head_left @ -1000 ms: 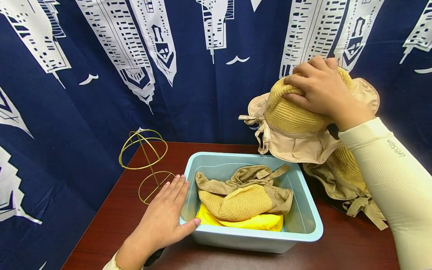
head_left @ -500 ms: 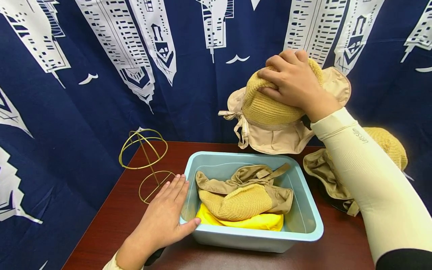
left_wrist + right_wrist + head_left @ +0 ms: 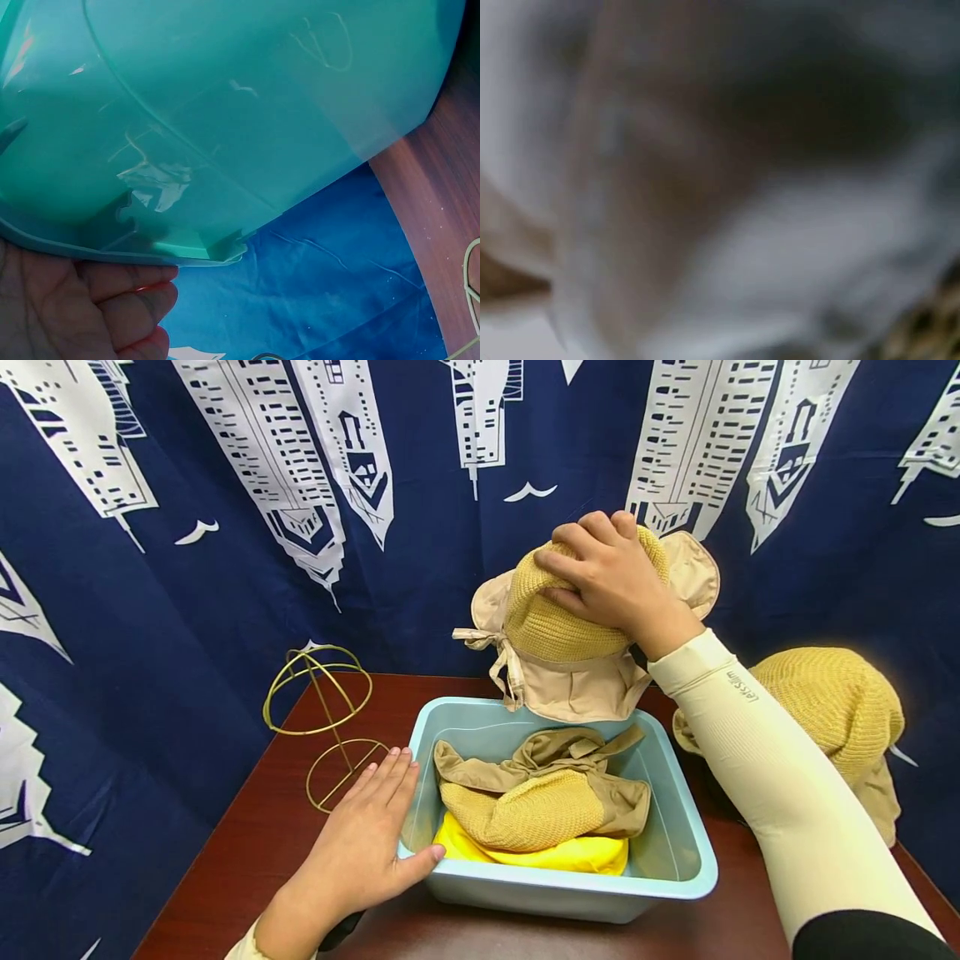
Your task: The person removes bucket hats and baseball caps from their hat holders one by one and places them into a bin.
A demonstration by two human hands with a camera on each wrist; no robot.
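Note:
My right hand (image 3: 611, 581) grips the crown of a straw-yellow sun hat (image 3: 555, 627) with a pale beige brim and a tied ribbon bow. It holds the hat over the far rim of a light blue plastic bin (image 3: 570, 883). Inside the bin, a second hat (image 3: 532, 810) with a khaki brim lies folded on bright yellow cloth (image 3: 540, 857). My left hand (image 3: 367, 843) rests with straight fingers on the bin's left rim; the left wrist view shows its fingers (image 3: 131, 307) against the rim from below. The right wrist view is mostly blurred fabric.
A gold wire hat stand (image 3: 330, 727) stands on the dark red table (image 3: 225, 868) left of the bin. To the right, another yellow knitted hat (image 3: 832, 702) sits partly behind my right sleeve. A navy curtain (image 3: 450, 593) with white building prints hangs behind.
My right hand has carried the beige-brimmed hat leftward, from the bin's right side to above its far rim, lastly dipping slightly. The hat at right is now less covered. My left hand stays put.

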